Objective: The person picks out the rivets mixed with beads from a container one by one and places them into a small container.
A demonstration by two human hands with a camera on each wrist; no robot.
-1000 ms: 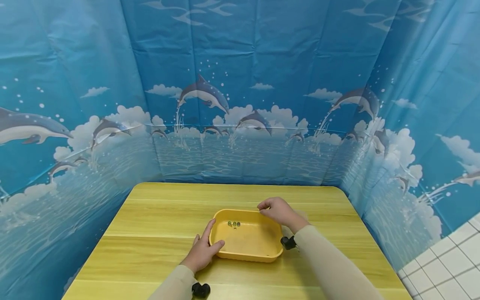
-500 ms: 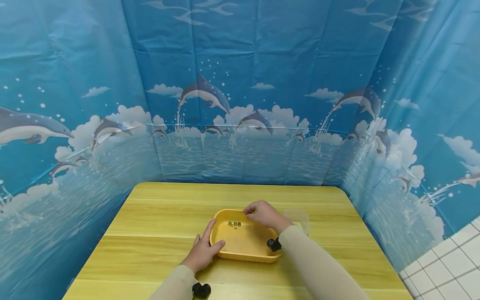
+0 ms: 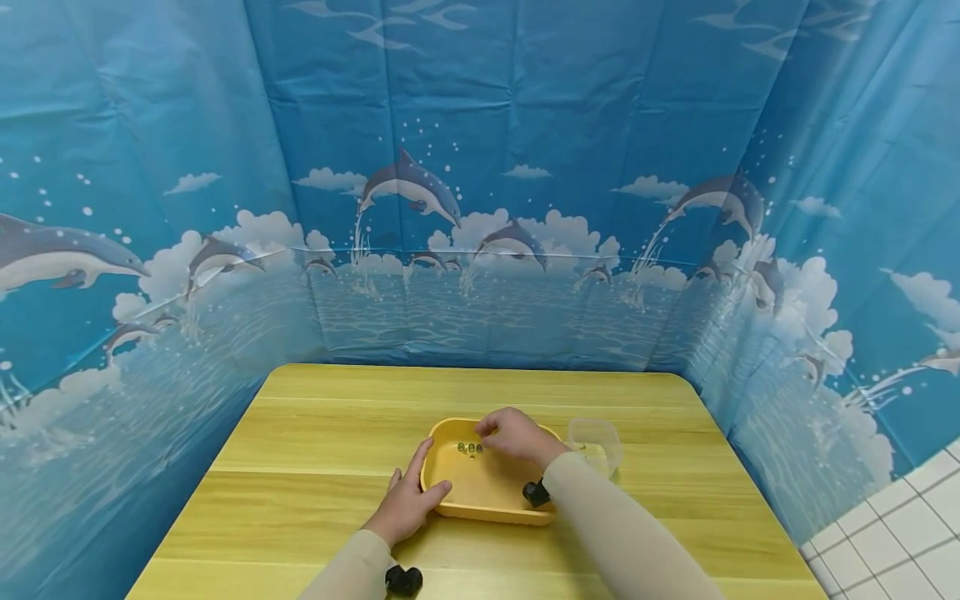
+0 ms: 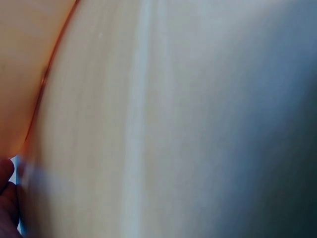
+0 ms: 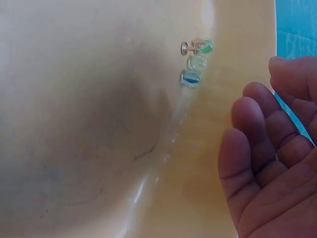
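Note:
My left hand (image 3: 405,507) holds the left end of the yellow tray (image 3: 498,510), thumb over the front rim and index finger along the left side. Against the tray's back wall sit several small glass pieces: a blue-streaked marble (image 5: 191,79), a pale clear marble (image 5: 198,63), a green-tinted marble (image 5: 205,46) and a tiny clear stud-shaped piece (image 5: 184,48). My right hand (image 3: 517,435) reaches over the back rim, fingertips just right of the marbles. In the right wrist view its fingers are loosely bent, apart from the marbles, with nothing seen between them.
A clear plastic container (image 3: 600,433) stands right of the tray, partly hidden by my right forearm. Everything rests on a wood-patterned table (image 3: 315,450). A blue dolphin-print curtain (image 3: 480,317) hangs behind the table's far edge.
My right hand has moved left along the tray's back rim, from its right part toward the marbles. The clear container has come into view behind the arm. My left hand has stayed put.

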